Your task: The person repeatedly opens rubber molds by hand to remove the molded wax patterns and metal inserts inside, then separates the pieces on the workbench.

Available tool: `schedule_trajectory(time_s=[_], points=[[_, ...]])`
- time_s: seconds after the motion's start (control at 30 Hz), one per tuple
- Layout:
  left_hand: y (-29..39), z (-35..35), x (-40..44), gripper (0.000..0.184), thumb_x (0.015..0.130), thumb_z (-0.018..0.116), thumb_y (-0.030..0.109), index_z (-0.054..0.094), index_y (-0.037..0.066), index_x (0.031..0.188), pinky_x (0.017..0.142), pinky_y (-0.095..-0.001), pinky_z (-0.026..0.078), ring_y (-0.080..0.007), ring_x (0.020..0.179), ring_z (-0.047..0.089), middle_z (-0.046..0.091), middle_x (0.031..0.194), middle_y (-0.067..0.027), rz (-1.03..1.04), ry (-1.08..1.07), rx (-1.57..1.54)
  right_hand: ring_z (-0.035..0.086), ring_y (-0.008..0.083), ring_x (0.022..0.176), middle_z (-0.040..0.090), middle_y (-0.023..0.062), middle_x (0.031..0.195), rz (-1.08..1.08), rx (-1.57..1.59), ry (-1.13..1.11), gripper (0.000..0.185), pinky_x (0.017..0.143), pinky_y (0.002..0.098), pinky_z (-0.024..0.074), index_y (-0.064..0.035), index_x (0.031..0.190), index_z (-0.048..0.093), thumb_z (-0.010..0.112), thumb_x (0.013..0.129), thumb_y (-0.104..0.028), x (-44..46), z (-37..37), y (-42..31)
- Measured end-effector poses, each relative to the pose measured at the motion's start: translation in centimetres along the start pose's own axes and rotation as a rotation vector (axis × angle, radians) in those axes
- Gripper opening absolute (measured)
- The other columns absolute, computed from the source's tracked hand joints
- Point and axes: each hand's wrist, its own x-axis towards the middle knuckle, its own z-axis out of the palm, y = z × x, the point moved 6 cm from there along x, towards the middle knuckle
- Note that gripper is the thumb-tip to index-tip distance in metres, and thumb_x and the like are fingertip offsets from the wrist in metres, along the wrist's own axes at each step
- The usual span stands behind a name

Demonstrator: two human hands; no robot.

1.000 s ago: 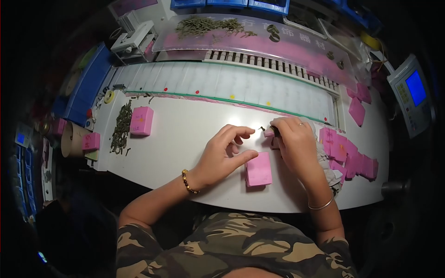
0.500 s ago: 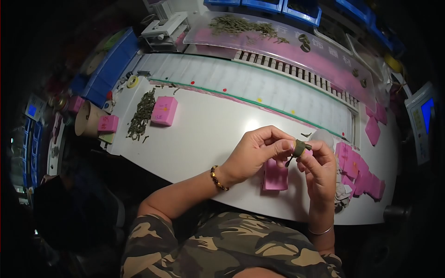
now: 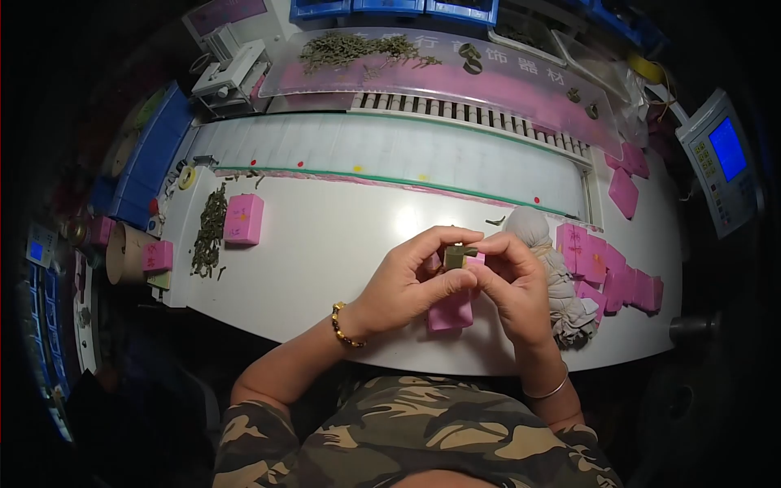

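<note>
Between my two hands is a small dark green piece (image 3: pixel 457 258) with a bit of pink beside it. My left hand (image 3: pixel 423 272) has its fingers closed on the green piece from the left. From the right, the fingertips of my right hand (image 3: pixel 514 281) pinch the same piece. Just below them a pink block (image 3: pixel 451 314) rests on the white table (image 3: pixel 317 268), its upper part hidden by my fingers. A small green strip (image 3: pixel 495 221) lies on the table beyond my right hand.
A grey cloth bundle (image 3: pixel 561 285) sits right of my right hand, beside several pink blocks (image 3: pixel 594 260). At the left are green strips (image 3: pixel 210 232) and another pink block (image 3: pixel 244 219). A flat conveyor (image 3: pixel 390 159) runs behind; a display (image 3: pixel 726 150) stands right.
The view has shifted. My hands, apart one second ago, came together on the green piece, which has since been turned and lowered closer to the pink block.
</note>
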Motion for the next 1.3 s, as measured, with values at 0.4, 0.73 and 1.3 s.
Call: schedule_trajectory(time_s=[0.4,0.73,1.3], points=[[-0.5,1.9,0.3,0.023,0.109,0.051,0.019,0.051,0.001,0.124,0.070,-0.0183,0.048,-0.0021,0.082,0.055,0.059,0.098,-0.0001,0.088,0.376,-0.281,0.066,0.0112,0.082,0.065,0.0069,0.098,0.016,0.471,0.129,0.014,0.072,0.0256,0.0598,-0.0019,0.109,0.061,0.067,0.096,0.000,0.6,1.6,1.3],[0.5,2.9,0.8,0.026,0.111,0.045,0.028,0.050,0.007,0.127,0.061,-0.0159,0.040,0.0006,0.072,0.043,0.053,0.092,0.0041,0.017,0.477,-0.487,0.064,0.0104,0.087,0.051,0.0050,0.104,-0.400,0.025,0.182,0.022,0.067,0.0218,0.0601,0.0012,0.110,0.061,0.069,0.091,0.009,0.4,1.9,-0.9],[0.8,0.7,2.0,0.028,0.111,0.042,0.037,0.048,0.011,0.119,0.053,-0.0185,0.036,-0.0054,0.070,0.041,0.049,0.090,0.0001,-0.134,0.417,-0.710,0.064,0.0183,0.087,0.057,0.0114,0.105,-0.378,0.209,0.240,0.024,0.064,0.0312,0.0565,-0.0006,0.121,0.052,0.052,0.106,-0.020,-0.4,-0.9,-5.6]])
